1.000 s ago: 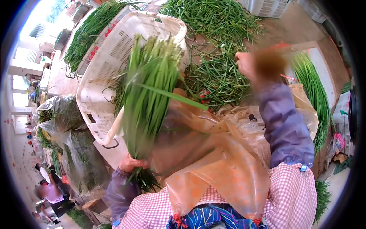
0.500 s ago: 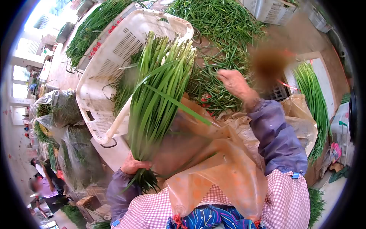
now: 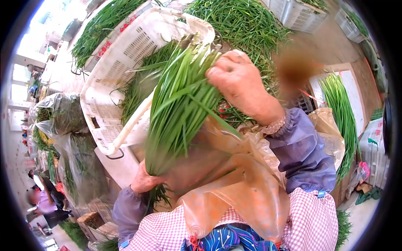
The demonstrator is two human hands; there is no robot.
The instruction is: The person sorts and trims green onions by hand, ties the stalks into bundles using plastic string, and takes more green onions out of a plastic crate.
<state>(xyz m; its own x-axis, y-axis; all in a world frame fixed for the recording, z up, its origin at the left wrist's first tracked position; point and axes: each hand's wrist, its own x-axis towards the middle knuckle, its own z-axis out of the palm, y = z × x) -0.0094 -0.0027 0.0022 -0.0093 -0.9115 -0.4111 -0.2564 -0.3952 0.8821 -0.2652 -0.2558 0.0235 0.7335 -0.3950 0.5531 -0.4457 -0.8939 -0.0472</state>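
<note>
A thick bunch of long green stalks (image 3: 180,108) stands upright, its pale cut ends at the top. My left hand (image 3: 144,180) is wrapped round the lower, leafy part, with leaf tips hanging below. At the upper right edge of the bunch, beside the pale ends, my right hand (image 3: 238,79) has its fingers bent and pressed together; what they pinch is hidden. An orange translucent plastic apron (image 3: 247,184) covers my lap under the bunch. Just behind the bunch is a white plastic basket (image 3: 98,98) with loose greens inside.
Loose stalks (image 3: 238,25) are heaped at the top middle. More long greens (image 3: 341,121) lie on a board at the right. Crates (image 3: 297,16) stand at the top right. Plastic bags of greens (image 3: 83,167) are at the left, with people (image 3: 46,201) farther off.
My right hand has come left from over the loose stalks to the top of the bunch. My left hand still holds the bunch, whose top has shifted slightly right.
</note>
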